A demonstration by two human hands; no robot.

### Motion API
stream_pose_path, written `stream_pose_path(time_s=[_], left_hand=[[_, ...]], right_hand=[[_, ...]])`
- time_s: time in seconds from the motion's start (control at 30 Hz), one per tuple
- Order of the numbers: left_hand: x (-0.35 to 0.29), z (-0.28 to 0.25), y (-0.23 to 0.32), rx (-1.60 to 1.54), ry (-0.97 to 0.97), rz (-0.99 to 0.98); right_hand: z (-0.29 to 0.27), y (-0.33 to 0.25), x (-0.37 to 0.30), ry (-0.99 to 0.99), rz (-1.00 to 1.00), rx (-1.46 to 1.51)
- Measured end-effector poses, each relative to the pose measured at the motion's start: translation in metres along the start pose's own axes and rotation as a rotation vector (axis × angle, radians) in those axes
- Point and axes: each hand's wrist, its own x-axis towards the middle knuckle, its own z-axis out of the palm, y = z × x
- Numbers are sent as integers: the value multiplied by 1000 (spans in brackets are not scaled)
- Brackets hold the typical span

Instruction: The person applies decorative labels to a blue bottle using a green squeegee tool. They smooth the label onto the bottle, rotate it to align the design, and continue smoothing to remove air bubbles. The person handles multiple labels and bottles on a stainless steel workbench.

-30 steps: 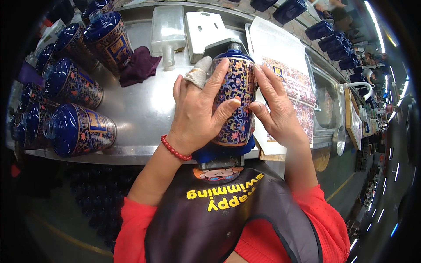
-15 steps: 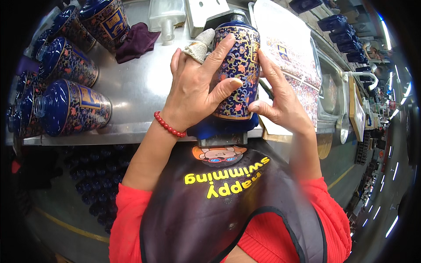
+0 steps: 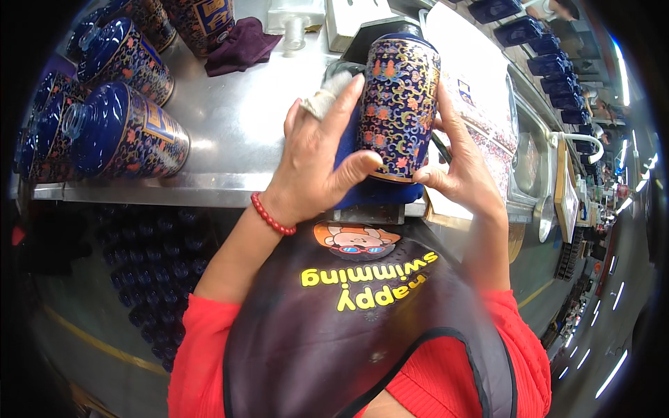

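Note:
A dark blue bottle [image 3: 398, 108] with a dense floral pattern lies between my hands over a blue padded support [image 3: 352, 191], its base toward me. My right hand [image 3: 470, 167] grips its right side, with the fingers along the edge and the thumb at the lower corner. My left hand [image 3: 313, 160] is open beside its left edge. Its index fingertip and thumb are close against the bottle; whether they press on it I cannot tell. A whitish fabric piece [image 3: 320, 103], blurred, sits at the left hand's fingers.
Several similar bottles [image 3: 129, 129] stand on the left of the metal table [image 3: 230, 139], near a purple cloth [image 3: 240, 47]. A clear bottle-shaped container [image 3: 296, 17] lies at the back. Printed sheets [image 3: 463, 63] lie right, before a sink [image 3: 533, 153] with a white faucet [image 3: 582, 139].
The bottle has turned about its length, so its label panel has moved to the right edge, and its neck no longer shows clearly. My left fingers have come off its front toward the left edge.

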Motion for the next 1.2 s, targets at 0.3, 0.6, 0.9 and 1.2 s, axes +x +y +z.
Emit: stream_pose_path(time_s=[0.3,0.6,0.9,1.2], left_hand=[[-22,16,4,28,-96,-93],[-42,10,34,242,-71,50],[-64,21,39,316,-78,-2],[-80,22,31,328,-50,84]], right_hand=[[2,0,0,11,30,-16],[1,-6,1,-35,76,8],[2,-3,2,-41,55,13],[4,-8,3,-21,153,31]])
